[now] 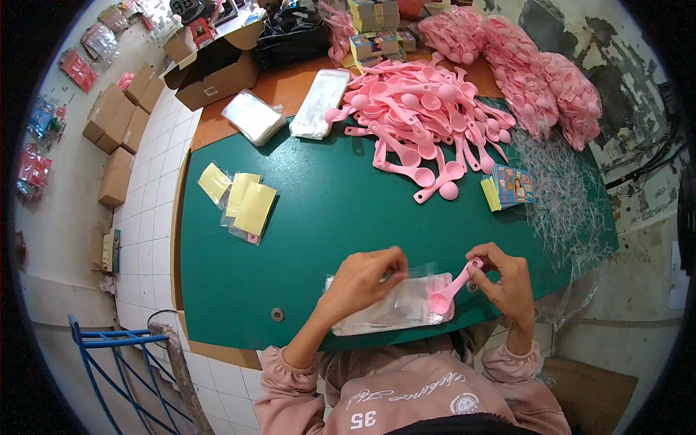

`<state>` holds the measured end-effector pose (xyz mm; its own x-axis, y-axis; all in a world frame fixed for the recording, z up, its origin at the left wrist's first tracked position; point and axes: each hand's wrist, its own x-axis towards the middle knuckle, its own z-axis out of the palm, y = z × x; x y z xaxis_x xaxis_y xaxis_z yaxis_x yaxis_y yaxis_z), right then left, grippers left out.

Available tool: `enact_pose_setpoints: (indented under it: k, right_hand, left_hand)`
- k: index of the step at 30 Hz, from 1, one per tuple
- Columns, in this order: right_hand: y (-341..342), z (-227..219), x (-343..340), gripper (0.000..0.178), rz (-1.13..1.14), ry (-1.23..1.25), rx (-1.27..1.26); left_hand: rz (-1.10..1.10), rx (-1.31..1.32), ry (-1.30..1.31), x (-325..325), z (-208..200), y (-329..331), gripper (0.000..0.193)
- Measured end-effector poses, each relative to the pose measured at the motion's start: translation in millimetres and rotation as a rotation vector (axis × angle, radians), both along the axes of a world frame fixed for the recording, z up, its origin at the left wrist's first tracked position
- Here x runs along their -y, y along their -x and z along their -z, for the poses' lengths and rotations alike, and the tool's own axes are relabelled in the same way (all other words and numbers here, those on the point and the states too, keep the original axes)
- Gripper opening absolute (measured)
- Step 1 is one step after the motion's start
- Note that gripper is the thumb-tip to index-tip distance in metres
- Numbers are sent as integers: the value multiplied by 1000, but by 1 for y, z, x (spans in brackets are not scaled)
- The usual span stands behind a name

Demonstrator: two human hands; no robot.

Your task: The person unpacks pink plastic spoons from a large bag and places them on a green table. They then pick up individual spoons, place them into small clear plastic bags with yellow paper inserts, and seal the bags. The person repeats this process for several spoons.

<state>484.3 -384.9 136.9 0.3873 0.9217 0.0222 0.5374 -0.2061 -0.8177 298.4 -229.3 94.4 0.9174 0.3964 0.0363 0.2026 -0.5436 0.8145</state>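
My right hand (507, 283) pinches the handle end of a pink measuring spoon (453, 288) between thumb and fingers. The spoon's bowl hangs over the right end of a stack of clear plastic bags (388, 313) at the table's near edge. Above the left part of that stack, my left hand (365, 284) is closed, its fingers curled inward by the bags' upper edge. What those fingertips grip, if anything, is hidden. A big heap of pink spoons (428, 109) lies farther back. Right of it is a small stack of printed cards (510, 187) with yellow edges.
Filled bags with yellow cards (246, 199) lie at left on the green table mat (319, 210). Two stacks of clear bags (319, 101) and an open cardboard box (217, 76) are behind. Bagged spoons (518, 69) and plastic scraps (569, 210) line the right side.
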Motion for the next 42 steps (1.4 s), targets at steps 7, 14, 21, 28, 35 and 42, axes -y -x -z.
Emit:
enact_pose_setpoints:
  k: [7, 14, 21, 28, 35, 42]
  right_hand:
    - [7, 4, -17, 12, 309, -423, -161]
    - [5, 12, -30, 14, 417, -452, 54]
    - [14, 8, -36, 15, 309, -557, -289]
    - [12, 5, -43, 17, 279, -502, -192]
    - [14, 1, -53, 20, 94, -356, -365]
    - [10, 5, -60, 19, 54, -378, -367]
  left_hand:
    - [-80, 163, 771, -17, 0, 0, 19]
    - [-156, 191, 897, -19, -10, 0, 25]
    - [-180, 159, 897, -20, -7, -3, 31]
    - [-149, 125, 895, -20, -12, -6, 40]
    - [-73, 142, 813, -16, -11, -11, 39]
    - [59, -1, 644, -29, -26, -13, 28]
